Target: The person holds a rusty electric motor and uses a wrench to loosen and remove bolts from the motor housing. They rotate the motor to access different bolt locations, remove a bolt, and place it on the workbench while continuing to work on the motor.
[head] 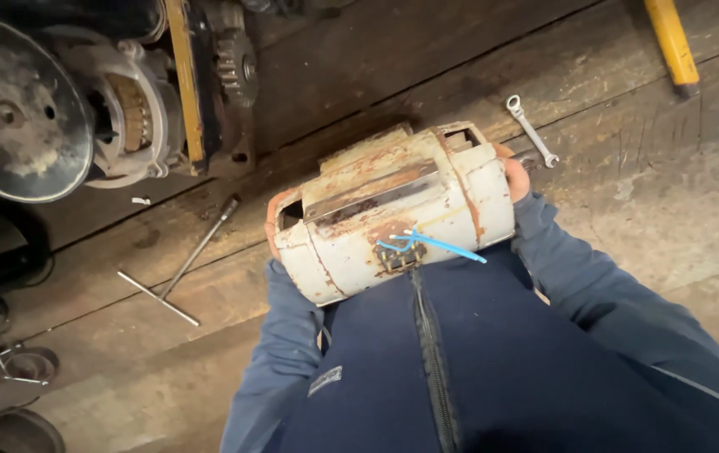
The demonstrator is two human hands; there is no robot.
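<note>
I hold a rusty, off-white electric motor housing [393, 210] against my chest, above a worn wooden floor. My left hand [273, 220] grips its left end; only fingertips show past the casing. My right hand [514, 176] clasps the right end, mostly hidden behind the housing. Blue wires [431, 243] stick out of the terminal opening on the near side of the motor. Both of my arms are in blue sleeves, and a dark zipped jacket fills the bottom of the view.
A T-handle socket wrench [181, 268] lies on the floor planks at left. A small combination spanner [531, 130] lies beyond the motor. Another motor with a dark pulley disc [15, 109] stands at top left. A yellow handle [671, 42] enters at top right.
</note>
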